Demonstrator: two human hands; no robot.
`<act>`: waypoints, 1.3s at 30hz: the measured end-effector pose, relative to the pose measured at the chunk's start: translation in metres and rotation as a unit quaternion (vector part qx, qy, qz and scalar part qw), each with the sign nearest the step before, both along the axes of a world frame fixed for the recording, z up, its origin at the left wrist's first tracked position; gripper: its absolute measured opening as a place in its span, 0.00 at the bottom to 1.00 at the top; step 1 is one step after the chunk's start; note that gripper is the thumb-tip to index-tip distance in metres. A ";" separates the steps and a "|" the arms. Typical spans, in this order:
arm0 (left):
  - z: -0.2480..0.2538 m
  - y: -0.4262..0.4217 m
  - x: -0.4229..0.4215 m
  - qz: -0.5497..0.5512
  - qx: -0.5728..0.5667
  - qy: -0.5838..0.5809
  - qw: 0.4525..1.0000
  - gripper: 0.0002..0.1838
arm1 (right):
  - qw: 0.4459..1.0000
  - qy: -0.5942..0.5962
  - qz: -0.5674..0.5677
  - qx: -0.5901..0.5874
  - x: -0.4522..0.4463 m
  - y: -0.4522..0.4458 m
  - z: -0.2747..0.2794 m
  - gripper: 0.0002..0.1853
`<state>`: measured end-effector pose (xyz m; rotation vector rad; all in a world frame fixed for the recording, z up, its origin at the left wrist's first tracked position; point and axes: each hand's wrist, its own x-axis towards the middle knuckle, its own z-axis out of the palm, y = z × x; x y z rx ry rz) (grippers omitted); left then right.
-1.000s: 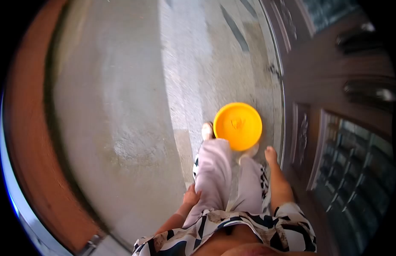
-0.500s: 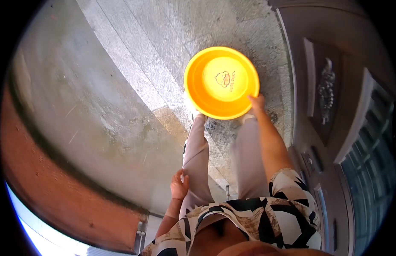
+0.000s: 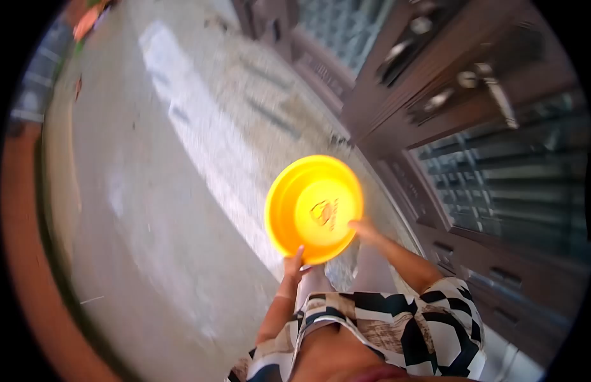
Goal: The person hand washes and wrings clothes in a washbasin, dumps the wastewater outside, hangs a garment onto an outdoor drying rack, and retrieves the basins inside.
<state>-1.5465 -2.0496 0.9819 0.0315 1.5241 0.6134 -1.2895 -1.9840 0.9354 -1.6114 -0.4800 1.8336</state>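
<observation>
A round yellow basin with a duck print on its inner bottom is held in front of my body, tilted so that its inside faces me. My right hand grips the rim at the lower right, the thumb over the edge. At the bottom rim, my left hand has its thumb on the inside and its other fingers partly hidden below the basin. Nothing but the printed picture shows inside the basin.
Brown double doors with metal handles and glass panels stand along the right side. Grey paved floor stretches ahead and left, bordered by a reddish-brown edge. Small orange and green items lie at the far upper left.
The basin was low by my feet, then my right hand took its rim; now it is nearer my body. My left hand has moved from beside my leg onto the rim. The view has turned.
</observation>
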 end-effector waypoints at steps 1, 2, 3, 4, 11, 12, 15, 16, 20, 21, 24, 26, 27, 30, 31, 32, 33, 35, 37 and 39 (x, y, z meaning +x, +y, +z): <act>-0.012 0.005 -0.021 0.040 0.066 0.009 0.997 0.30 | 0.996 0.001 0.087 0.004 -0.017 0.019 0.058 0.17; -0.034 0.008 -0.044 0.086 0.117 0.012 0.989 0.25 | 0.984 -0.004 0.178 -0.006 -0.030 0.031 0.119 0.18; -0.021 0.025 -0.070 0.072 0.146 0.013 0.987 0.19 | 0.976 0.046 0.208 0.035 -0.038 0.047 0.157 0.20; 0.012 0.044 -0.095 0.121 0.225 -0.038 0.966 0.17 | 0.954 0.166 0.234 0.085 -0.044 0.060 0.165 0.20; 0.048 0.086 -0.268 0.357 0.246 -0.381 0.816 0.18 | 0.708 -0.451 0.002 0.544 0.049 0.111 0.370 0.16; 0.045 0.098 -0.263 0.375 0.237 -0.406 0.799 0.18 | 0.682 -0.492 -0.081 0.535 0.077 0.116 0.382 0.12; 0.025 0.128 -0.238 0.411 0.214 -0.466 0.754 0.18 | 0.558 -0.663 -0.191 0.461 0.137 0.125 0.405 0.15; 0.021 0.140 -0.230 0.412 0.213 -0.476 0.747 0.17 | 0.536 -0.707 -0.188 0.421 0.150 0.131 0.411 0.15; 0.004 0.222 -0.231 -0.023 0.429 0.025 0.903 0.15 | 0.603 -0.756 -0.050 0.250 0.176 0.181 0.416 0.17; 0.006 0.245 -0.232 -0.001 0.393 0.024 0.919 0.15 | 0.637 -0.739 -0.035 0.216 0.181 0.191 0.417 0.17; 0.000 0.317 -0.234 0.061 0.286 0.014 0.956 0.13 | 0.681 -0.718 0.004 0.140 0.190 0.209 0.407 0.17; -0.004 0.362 -0.222 -0.083 0.276 0.185 0.939 0.13 | 0.707 -0.692 -0.049 0.136 0.186 0.211 0.399 0.17; 0.007 0.380 -0.213 -0.242 0.294 0.350 0.856 0.14 | 0.721 -0.677 -0.077 0.130 0.183 0.211 0.392 0.17; 0.019 0.443 -0.200 -0.538 0.286 0.587 0.533 0.17 | 0.703 -0.667 -0.184 0.165 0.175 0.213 0.370 0.16; 0.013 0.475 -0.201 -0.568 0.303 0.565 0.515 0.18 | 0.691 -0.674 -0.202 0.165 0.171 0.214 0.369 0.16; 0.001 0.512 -0.207 -0.599 0.320 0.543 0.494 0.19 | 0.691 -0.672 -0.215 0.158 0.167 0.214 0.369 0.16; -0.004 0.542 -0.200 -0.621 0.332 0.513 0.491 0.19 | 0.687 -0.673 -0.229 0.150 0.163 0.212 0.370 0.16; -0.006 0.605 -0.169 -0.664 0.350 0.453 0.481 0.19 | 0.666 -0.688 -0.252 0.141 0.142 0.214 0.368 0.14; -0.003 0.660 -0.119 -0.709 0.373 0.390 0.454 0.19 | 0.635 -0.709 -0.280 0.124 0.127 0.212 0.372 0.13; 0.002 0.700 -0.055 -0.752 0.392 0.316 0.426 0.18 | 0.571 -0.743 -0.317 0.149 0.112 0.209 0.367 0.11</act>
